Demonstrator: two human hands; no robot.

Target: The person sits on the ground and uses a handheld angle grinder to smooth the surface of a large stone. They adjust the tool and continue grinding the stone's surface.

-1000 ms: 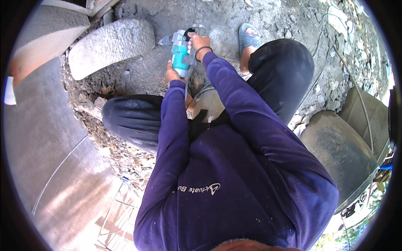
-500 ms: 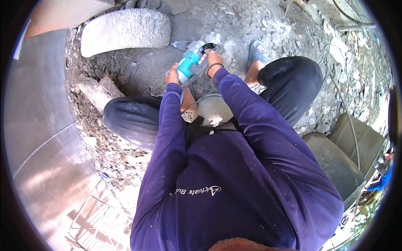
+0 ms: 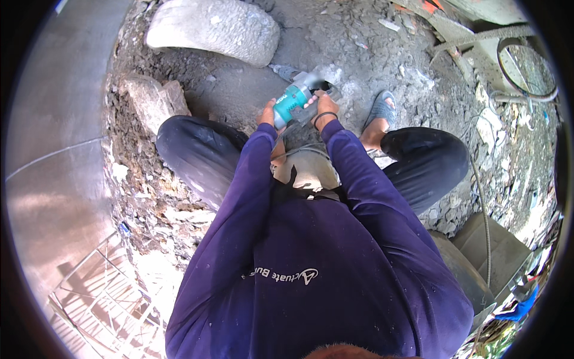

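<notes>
The teal handheld power tool (image 3: 291,105) is located between the two hands, housing tilted, lower end toward the wearer. The fingers of the left hand (image 3: 267,113) are closed around the lower end of its housing. The fingers of the right hand (image 3: 326,106) are curled in at the black fitting (image 3: 320,85) on the upper end; blur conceals their exact contact. The two-ended hold probably shares the weight and limits twisting. The tool type cannot be confirmed.

A clear plastic bottle (image 3: 285,72) lies on the ground just beyond the tool's upper end, ahead of the left fingers. Further ahead and to their left rests a pale, rounded stone slab (image 3: 218,29), apart from both hands. A grey cord (image 3: 308,147) crosses behind the fingers, nearer the body; its connection to the tool is not discernible. The knees are spread to either side, presumably leaving the hands room between them. A sandalled foot (image 3: 382,109) is planted right of the right fingers, likely for stability.
</notes>
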